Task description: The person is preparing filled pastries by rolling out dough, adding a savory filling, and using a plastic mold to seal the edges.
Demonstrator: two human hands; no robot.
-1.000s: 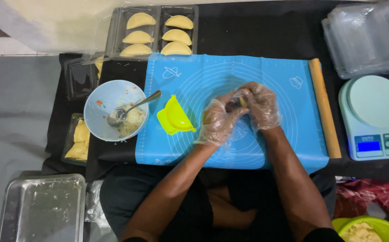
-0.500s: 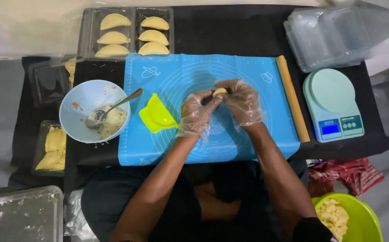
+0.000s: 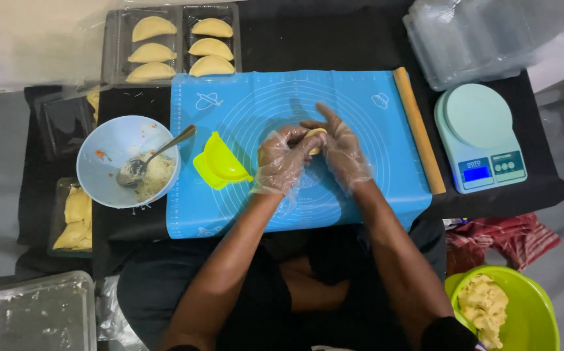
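Note:
Both my hands wear clear plastic gloves and meet over the middle of a blue baking mat [image 3: 360, 188]. My left hand [image 3: 280, 161] and my right hand [image 3: 341, 148] together grip a small piece of pale dough [image 3: 315, 135], mostly hidden between the fingers. A yellow dumpling press [image 3: 220, 162] lies open on the mat just left of my left hand. A pale blue bowl [image 3: 109, 146] with a little filling and a metal spoon [image 3: 155, 155] stands further left.
Black trays [image 3: 172, 39] at the back hold several folded pastries. A wooden rolling pin [image 3: 418, 130] lies along the mat's right edge, beside a digital scale [image 3: 480, 136]. Clear lids [image 3: 483, 32] are stacked back right. A green bowl of dough [image 3: 503, 309] sits lower right, a foil tray [image 3: 31, 315] lower left.
My hands keep working the dough piece over the mat's centre, with the fingers shifting around it. The camera view has drifted; nothing else on the table moved.

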